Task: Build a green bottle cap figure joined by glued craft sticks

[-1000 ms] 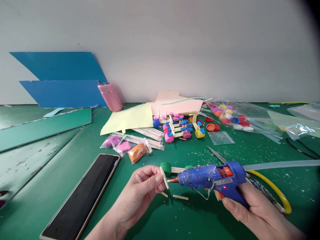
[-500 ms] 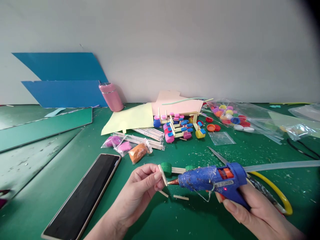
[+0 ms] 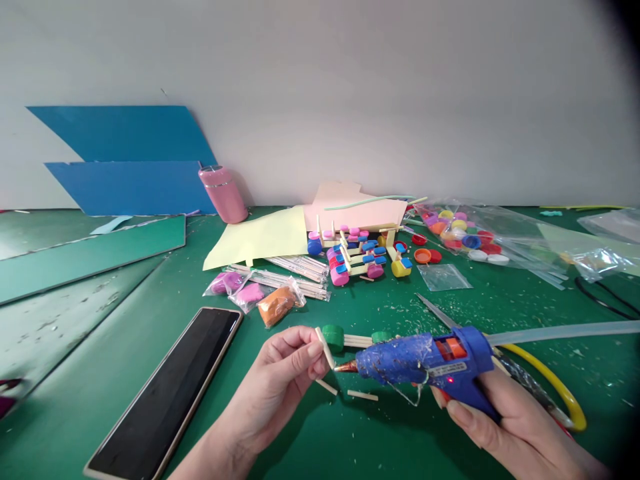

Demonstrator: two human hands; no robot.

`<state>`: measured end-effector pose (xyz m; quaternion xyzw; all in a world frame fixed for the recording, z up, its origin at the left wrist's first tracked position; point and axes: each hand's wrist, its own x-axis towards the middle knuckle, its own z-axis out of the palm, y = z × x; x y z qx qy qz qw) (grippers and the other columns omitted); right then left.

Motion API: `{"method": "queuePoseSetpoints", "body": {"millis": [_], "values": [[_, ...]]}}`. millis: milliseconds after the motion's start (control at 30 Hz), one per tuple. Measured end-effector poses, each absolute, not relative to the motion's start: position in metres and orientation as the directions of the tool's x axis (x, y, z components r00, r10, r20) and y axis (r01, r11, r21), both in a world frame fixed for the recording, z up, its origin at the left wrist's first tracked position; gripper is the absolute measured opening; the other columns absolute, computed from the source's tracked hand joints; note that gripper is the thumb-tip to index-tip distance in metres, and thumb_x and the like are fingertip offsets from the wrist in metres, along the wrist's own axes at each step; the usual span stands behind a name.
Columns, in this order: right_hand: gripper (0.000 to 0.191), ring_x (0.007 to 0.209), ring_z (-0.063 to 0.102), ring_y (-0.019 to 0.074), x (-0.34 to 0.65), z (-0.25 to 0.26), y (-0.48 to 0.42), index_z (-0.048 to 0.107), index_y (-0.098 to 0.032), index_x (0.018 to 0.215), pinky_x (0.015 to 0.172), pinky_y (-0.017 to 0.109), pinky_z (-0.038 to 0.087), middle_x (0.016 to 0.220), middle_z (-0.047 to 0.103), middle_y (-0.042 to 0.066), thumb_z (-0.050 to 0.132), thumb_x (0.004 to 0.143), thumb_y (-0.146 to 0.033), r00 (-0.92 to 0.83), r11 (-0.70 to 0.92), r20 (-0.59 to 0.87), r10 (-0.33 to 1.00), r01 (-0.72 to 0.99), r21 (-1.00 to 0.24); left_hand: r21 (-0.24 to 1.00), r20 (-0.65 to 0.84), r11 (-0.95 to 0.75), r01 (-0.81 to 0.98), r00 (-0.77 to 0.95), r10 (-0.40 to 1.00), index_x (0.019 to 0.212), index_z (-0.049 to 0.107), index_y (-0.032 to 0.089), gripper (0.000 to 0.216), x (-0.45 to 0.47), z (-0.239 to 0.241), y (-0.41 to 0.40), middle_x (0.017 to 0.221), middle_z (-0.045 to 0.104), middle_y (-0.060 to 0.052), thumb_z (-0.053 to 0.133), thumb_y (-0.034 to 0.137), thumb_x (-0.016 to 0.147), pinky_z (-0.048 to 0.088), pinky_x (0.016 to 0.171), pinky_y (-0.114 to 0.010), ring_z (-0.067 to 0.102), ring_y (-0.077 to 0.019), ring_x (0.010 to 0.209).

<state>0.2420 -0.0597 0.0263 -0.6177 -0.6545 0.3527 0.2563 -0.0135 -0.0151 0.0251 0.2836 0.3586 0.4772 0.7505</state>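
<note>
Between thumb and fingers, my left hand [image 3: 287, 370] pinches a short wooden stick [image 3: 325, 348], tilted with its lower end toward me. My right hand [image 3: 520, 420] grips a blue hot glue gun [image 3: 420, 360] with its red light on. The gun's nozzle is at the stick's lower end, touching or almost touching it. Just behind lie pale sticks [image 3: 357, 341] joined to green bottle caps [image 3: 333, 338], partly hidden by the gun. Two loose stick pieces rest below the nozzle, one of them [image 3: 363, 395] to the right. A clear glue stick [image 3: 565, 331] runs out of the gun's back.
A phone [image 3: 167, 393] lies at left. Bagged clay [image 3: 277, 305], bundled sticks [image 3: 300, 283] and several cap-and-stick models [image 3: 357, 257] are further back. Scissors [image 3: 435, 310] lie partly under the gun. A bag of coloured caps [image 3: 470, 233] and a pink tumbler [image 3: 223, 195] stand near the wall.
Almost nothing differs. The stick in my left hand has shifted very slightly at the nozzle; both hands keep their grip.
</note>
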Motion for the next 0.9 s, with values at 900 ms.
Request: {"method": "queuePoseSetpoints", "body": {"millis": [900], "values": [[0.027,0.063,0.055,0.0183,0.320,0.030,-0.002,0.061,-0.021,0.088,0.060,0.028,0.042,0.070,0.059,0.002,0.055,0.077,-0.046,0.439,-0.062,0.289,0.851,0.631,-0.774,0.822,-0.227,0.332,-0.462,0.268,0.936,0.064,0.063,0.013,0.011,-0.015,0.025,-0.013,0.055,0.053,0.001,0.066,0.019,0.073,0.035,0.054,-0.018,0.042,-0.0080,0.055]]}}
